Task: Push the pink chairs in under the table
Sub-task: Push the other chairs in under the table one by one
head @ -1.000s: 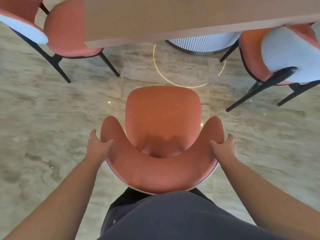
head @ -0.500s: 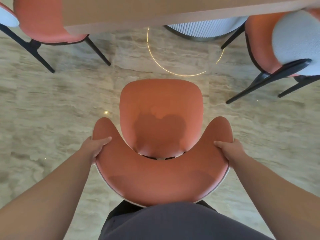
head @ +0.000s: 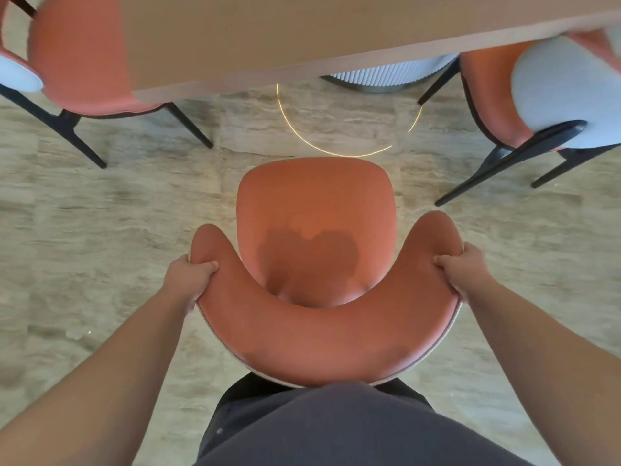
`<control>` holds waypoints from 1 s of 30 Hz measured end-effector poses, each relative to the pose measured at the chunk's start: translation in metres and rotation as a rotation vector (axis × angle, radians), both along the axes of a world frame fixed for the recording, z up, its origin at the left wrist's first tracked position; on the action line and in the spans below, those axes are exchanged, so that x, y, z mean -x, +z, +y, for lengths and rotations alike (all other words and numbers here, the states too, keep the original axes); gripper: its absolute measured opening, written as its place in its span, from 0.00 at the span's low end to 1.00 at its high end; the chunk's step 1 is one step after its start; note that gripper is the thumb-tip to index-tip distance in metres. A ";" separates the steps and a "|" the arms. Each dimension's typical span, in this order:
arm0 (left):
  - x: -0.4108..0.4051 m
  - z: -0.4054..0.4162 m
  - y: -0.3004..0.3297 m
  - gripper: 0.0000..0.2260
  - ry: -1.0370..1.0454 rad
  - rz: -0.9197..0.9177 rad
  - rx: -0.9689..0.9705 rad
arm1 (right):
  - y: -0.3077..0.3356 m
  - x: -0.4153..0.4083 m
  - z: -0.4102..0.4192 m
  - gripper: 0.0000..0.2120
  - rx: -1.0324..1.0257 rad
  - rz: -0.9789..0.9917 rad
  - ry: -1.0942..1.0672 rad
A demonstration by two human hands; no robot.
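Right now the pink chair point(head: 314, 230) sits directly in front of me, its curved backrest against my body and its seat pointing straight ahead toward the table point(head: 302, 38). My left hand point(head: 190, 279) is clamped on the left end of the backrest, thumb over the top of the padding and the fingers wrapped behind it, out of sight. My right hand point(head: 465, 272) holds the right end the same way. Both sit about equally far from the table edge, so neither hand leads.

Taking the table as my landmark: the front of the seat stops short of the table edge, with a strip of bare floor point(head: 100, 230) between them. The chair's front-to-back line runs roughly square to that edge, though the edge slants a little across my view. Beyond it, a ribbed white table base point(head: 386, 74) stands under the top, slightly right of the seat's centre line.

Two more pink chairs flank the gap: the left chair point(head: 84, 62) has its seat partly under the top, and the right chair point(head: 524, 95) is angled, its black legs splayed toward my chair.

I judge the push should go straight forward with equal pressure from both hands, keeping the seat between those neighbours.
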State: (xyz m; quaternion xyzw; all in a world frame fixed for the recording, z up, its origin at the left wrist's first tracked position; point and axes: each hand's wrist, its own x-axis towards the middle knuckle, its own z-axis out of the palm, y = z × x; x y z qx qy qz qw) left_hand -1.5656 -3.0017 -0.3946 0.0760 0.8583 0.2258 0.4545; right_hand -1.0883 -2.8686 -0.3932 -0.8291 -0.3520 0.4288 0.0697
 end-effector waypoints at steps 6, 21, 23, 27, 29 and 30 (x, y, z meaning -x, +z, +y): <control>0.010 0.056 0.011 0.19 -0.015 -0.005 -0.043 | 0.010 0.004 0.045 0.12 -0.022 -0.002 -0.022; -0.033 0.195 0.007 0.11 0.061 0.008 -0.052 | 0.026 -0.017 0.218 0.11 -0.052 -0.011 0.060; -0.032 0.214 0.005 0.11 0.083 0.007 -0.055 | 0.023 -0.013 0.246 0.10 -0.044 -0.005 0.088; -0.028 0.253 0.000 0.10 0.097 0.038 -0.064 | 0.012 -0.004 0.295 0.14 -0.037 -0.008 0.124; -0.025 0.269 -0.004 0.10 0.097 0.041 -0.064 | 0.005 0.000 0.311 0.15 -0.036 -0.012 0.130; -0.023 0.275 -0.005 0.10 0.101 0.040 -0.065 | 0.002 0.003 0.318 0.14 -0.037 -0.009 0.133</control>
